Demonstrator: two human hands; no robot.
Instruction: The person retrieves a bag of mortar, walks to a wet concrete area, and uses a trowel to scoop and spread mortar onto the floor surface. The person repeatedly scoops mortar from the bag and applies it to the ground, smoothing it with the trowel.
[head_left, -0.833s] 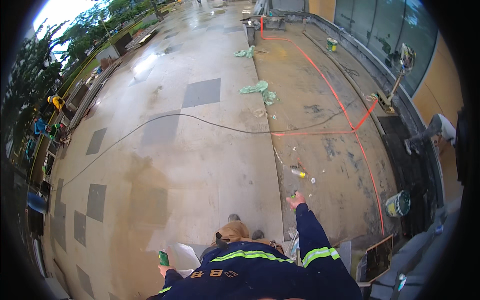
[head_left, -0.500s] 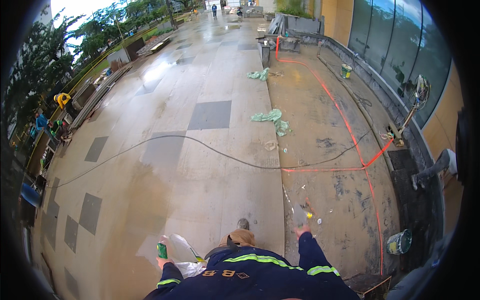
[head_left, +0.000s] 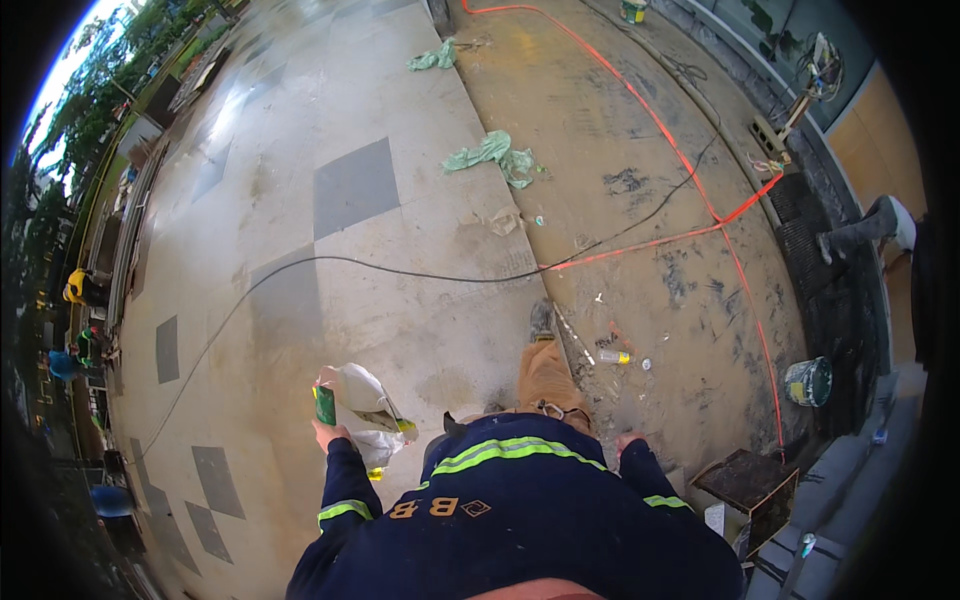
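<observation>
My left hand [head_left: 328,433] is closed at the left of my body. A dark green piece [head_left: 325,405] sticks up from its grip, and a white plastic sack [head_left: 365,395] with yellow-green patches hangs beside it. Whether the green piece belongs to the sack, I cannot tell. Low at my right side is my right hand [head_left: 628,441], half covered by its dark sleeve, with fingers too small to read. A clear bottle with a yellow label [head_left: 613,356] lies on the dirty ground ahead of it. My boot [head_left: 541,318] is at the seam between paving and ground.
A black cable [head_left: 400,270] crosses the wet paving. Red-orange hose or cable [head_left: 655,115] runs over the muddy strip. Green cloth scraps [head_left: 490,152] lie on the seam. At the right are a bucket [head_left: 808,382] and a wooden box [head_left: 745,480]. People [head_left: 85,287] work at far left.
My view has tilted down and turned, and I have stepped forward. The bottle and cable now lie nearer. The sack is still at my left hand; my right hand has drawn in beside my body.
</observation>
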